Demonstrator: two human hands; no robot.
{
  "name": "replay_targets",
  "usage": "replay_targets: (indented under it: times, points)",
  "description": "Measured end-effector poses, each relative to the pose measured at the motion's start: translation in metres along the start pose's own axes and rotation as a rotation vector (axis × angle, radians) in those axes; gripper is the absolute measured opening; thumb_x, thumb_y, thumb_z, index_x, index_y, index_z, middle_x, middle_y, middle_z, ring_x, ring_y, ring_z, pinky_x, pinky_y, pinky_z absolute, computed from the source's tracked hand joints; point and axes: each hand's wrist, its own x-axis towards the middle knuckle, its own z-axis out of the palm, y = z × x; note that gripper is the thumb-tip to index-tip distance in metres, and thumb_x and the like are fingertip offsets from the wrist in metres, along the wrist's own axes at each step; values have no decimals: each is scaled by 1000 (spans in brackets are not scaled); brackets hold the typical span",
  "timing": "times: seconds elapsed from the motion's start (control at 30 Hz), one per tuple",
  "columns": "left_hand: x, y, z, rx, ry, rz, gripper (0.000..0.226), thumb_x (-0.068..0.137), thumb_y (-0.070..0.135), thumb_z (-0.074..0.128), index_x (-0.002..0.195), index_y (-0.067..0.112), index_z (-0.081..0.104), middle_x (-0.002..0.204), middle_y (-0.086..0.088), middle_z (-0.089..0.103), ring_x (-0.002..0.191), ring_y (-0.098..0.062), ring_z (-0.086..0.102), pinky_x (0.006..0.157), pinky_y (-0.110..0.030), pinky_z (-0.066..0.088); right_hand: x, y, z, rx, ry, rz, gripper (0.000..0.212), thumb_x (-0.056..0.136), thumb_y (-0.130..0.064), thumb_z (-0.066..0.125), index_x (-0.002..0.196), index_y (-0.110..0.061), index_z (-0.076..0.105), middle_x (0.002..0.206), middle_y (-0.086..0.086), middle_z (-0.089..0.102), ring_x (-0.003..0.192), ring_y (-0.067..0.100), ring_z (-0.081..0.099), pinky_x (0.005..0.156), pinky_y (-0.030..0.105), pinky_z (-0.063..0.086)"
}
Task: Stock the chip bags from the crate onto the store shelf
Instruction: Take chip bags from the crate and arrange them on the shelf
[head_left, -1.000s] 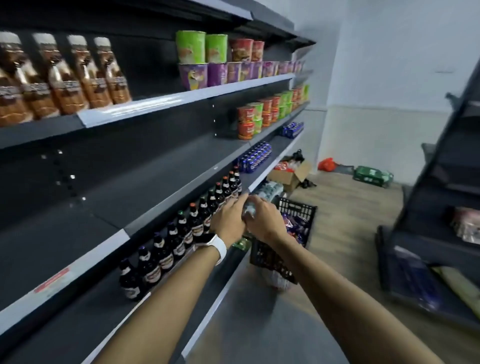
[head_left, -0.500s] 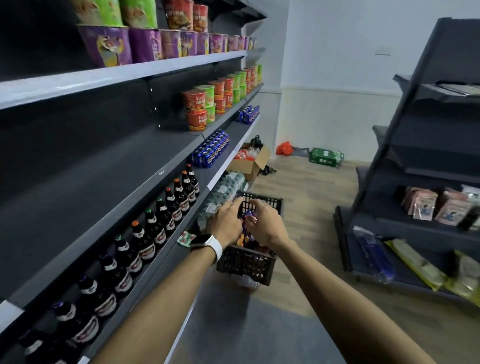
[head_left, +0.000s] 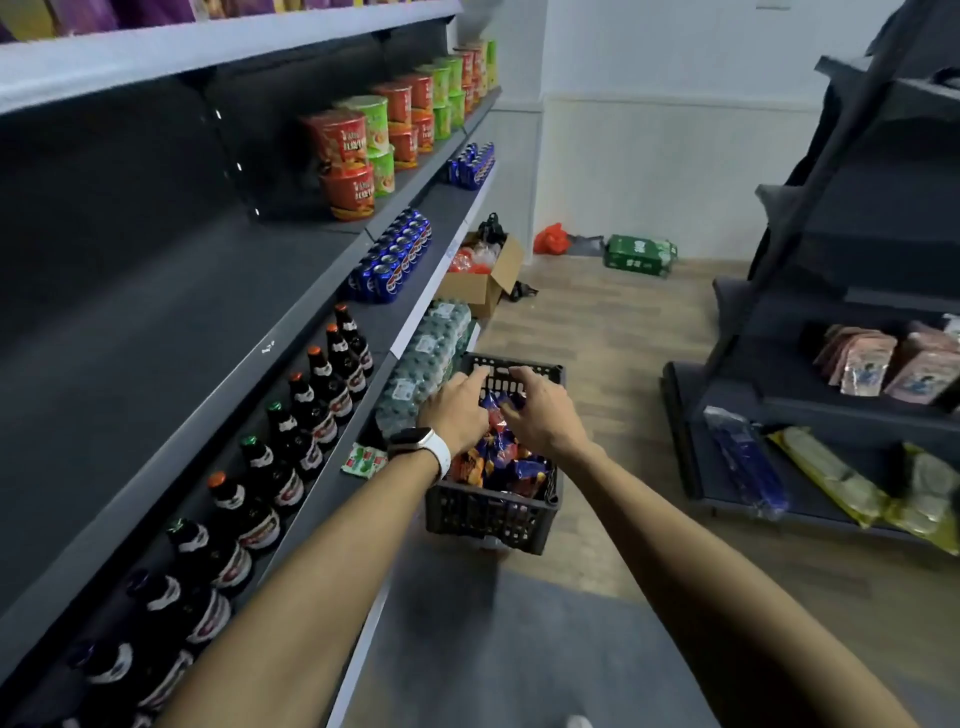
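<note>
We've dropped both hands from shelf height into the crate (head_left: 493, 512); left hand (head_left: 457, 410) and right hand (head_left: 540, 415) fingers loosely spread over chip bags (head_left: 498, 457), nothing gripped yet.

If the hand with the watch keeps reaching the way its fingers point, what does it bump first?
Probably the crate's far wall. The left hand points forward over the chip bags; depth is hard to judge.

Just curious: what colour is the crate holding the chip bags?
Black, a slotted plastic crate, clearest in the head view, its only view.
</note>
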Motion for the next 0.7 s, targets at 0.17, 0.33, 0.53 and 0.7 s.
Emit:
replay_targets:
  times: [0.17, 0.33, 0.53, 0.7]
  points:
    - [34, -6, 41, 31, -97, -4, 59, 87, 11, 50, 143, 27, 39, 129, -10, 56, 116, -34, 56, 92, -42, 49, 39, 32, 27, 17, -105, 47, 51, 89, -30, 61, 137, -15, 51, 124, 13, 66, 112, 32, 63, 89, 41, 53]
    - [62, -14, 87, 17, -178, -94, 56, 89, 13, 51, 141, 30, 39, 128, -7, 54, 112, -33, 58, 85, -40, 49, 73, 73, 58, 38, -224, 58, 48, 87, -28, 61, 133, -16, 53, 122, 13, 67, 110, 35, 63, 87, 40, 51]
    - [92, -35, 135, -26, -227, -262, 60, 90, 20, 52, 147, 29, 35, 130, -6, 52, 114, -32, 56, 88, -39, 48, 111, 123, 92, 19, -396, 66, 52, 90, -28, 60, 139, -17, 48, 128, 12, 64, 114, 33, 61, 93, 42, 52]
    - [107, -52, 171, -106, -227, -454, 56, 90, 20, 54, 144, 25, 38, 133, -7, 51, 117, -33, 54, 91, -41, 46, 139, 148, 122, -25, -516, 52, 53, 92, -28, 59, 142, -18, 43, 131, 11, 61, 114, 31, 61, 92, 44, 53]
